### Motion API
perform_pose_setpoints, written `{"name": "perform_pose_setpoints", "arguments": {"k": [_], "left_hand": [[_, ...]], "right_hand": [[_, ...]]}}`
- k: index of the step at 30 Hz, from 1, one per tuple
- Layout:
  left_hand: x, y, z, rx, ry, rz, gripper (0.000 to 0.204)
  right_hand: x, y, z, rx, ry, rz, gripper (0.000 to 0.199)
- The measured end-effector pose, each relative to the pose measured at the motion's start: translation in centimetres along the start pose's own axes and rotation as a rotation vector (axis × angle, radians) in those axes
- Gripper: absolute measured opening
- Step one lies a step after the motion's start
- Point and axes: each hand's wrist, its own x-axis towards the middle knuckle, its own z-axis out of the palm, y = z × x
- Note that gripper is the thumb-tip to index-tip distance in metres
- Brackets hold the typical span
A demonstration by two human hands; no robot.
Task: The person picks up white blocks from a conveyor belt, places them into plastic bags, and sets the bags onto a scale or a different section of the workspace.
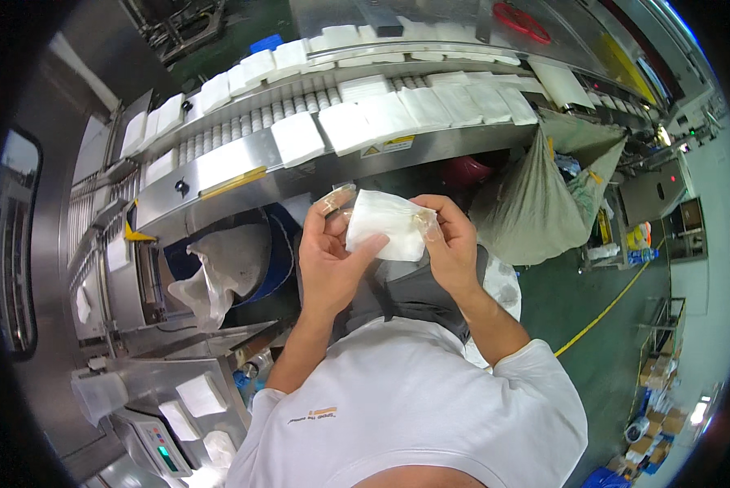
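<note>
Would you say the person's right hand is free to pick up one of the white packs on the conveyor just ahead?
Probably not yet: the right hand and left hand both grip a white pack, though nothing blocks the conveyor.

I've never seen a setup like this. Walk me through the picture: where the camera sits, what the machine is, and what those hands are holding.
The camera sits on a person's head and looks down, so the white shirt at the bottom is their own. The wide lens bends straight edges near the rim.

Both forearms come up from below. The left hand and the right hand hold one white tissue pack between them, by its clear plastic wrap.

Beyond the hands runs a steel conveyor that carries rows of the same white packs. Below it stands a blue bin with a clear plastic liner, and to the right hangs a grey sack. At lower left a small scale stands on a steel bench among a few loose packs. The floor is green with a yellow line.
</note>
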Motion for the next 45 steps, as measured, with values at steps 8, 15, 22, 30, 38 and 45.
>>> {"name": "perform_pose_setpoints", "arguments": {"k": [8,15,22,30,38,45], "left_hand": [[-0.6,3.5,-0.6,0.776,-0.027,0.094,0.075],[-0.6,4.9,-2.6,0.661,-0.105,0.053,0.086],[-2.8,1.0,-5.0,0.256,-0.125,0.052,0.076],[-3.4,4.2,-5.9,0.580,-0.239,-0.035,0.066],[-2.6,3.3,-9.4,0.153,-0.016,0.075,0.090],[-0.5,0.8,-9.6,0.144,0.128,0.135,0.067]], "right_hand": [[3.8,-5.4,0.9,-0.539,-0.318,-0.339,0.063],[5.8,-4.8,2.2,-0.398,-0.535,-0.158,0.037],[4.2,-1.0,3.3,-0.053,-0.315,0.135,0.026],[5.5,-2.2,3.0,-0.161,-0.716,0.363,0.032],[7.7,-3.7,0.6,-0.430,-0.393,0.208,0.021],[7.5,-5.0,2.7,-0.727,-0.517,-0.042,0.030]]}}
